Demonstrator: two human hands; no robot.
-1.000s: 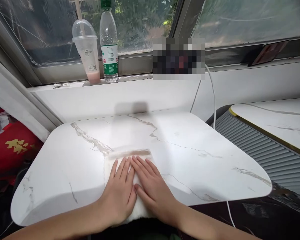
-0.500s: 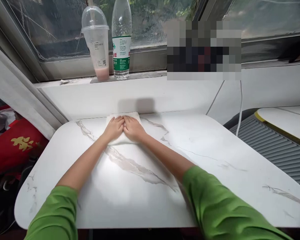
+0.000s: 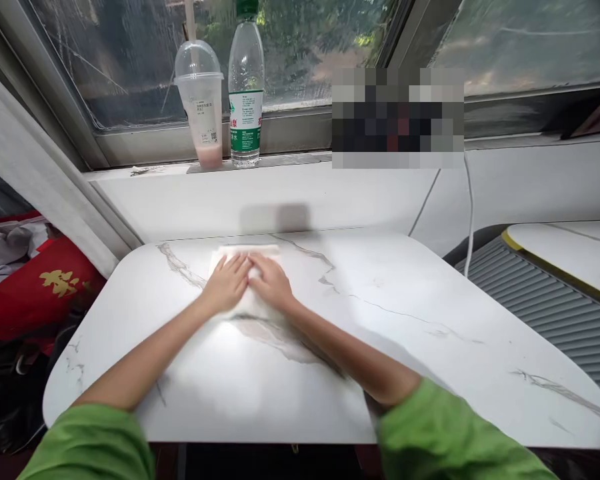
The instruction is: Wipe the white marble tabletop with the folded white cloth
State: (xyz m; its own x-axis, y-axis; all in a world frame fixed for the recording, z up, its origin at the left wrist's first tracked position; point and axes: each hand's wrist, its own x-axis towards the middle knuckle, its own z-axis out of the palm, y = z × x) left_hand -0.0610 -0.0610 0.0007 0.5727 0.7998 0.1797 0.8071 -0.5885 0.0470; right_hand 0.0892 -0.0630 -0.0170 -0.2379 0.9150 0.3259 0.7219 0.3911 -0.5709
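Observation:
A folded white cloth [image 3: 255,307] lies flat on the white marbled table [image 3: 410,280], a little in front of its back edge. My left hand [image 3: 229,283] rests palm down on the cloth's left part, fingers stretched forward. Beside it, my right hand [image 3: 271,279] presses on the cloth's right part, its fingers also laid out flat. The two hands touch or nearly touch at the fingers. Part of the cloth is hidden under them.
On the window sill stand a lidded plastic cup [image 3: 204,120] with pink drink and a water bottle [image 3: 246,113]. A white cable [image 3: 471,207] hangs at the right. A red bag [image 3: 35,287] lies left of the table.
Both hands and the cloth have moved back from the table's rear edge toward me. The camera view has shifted slightly.

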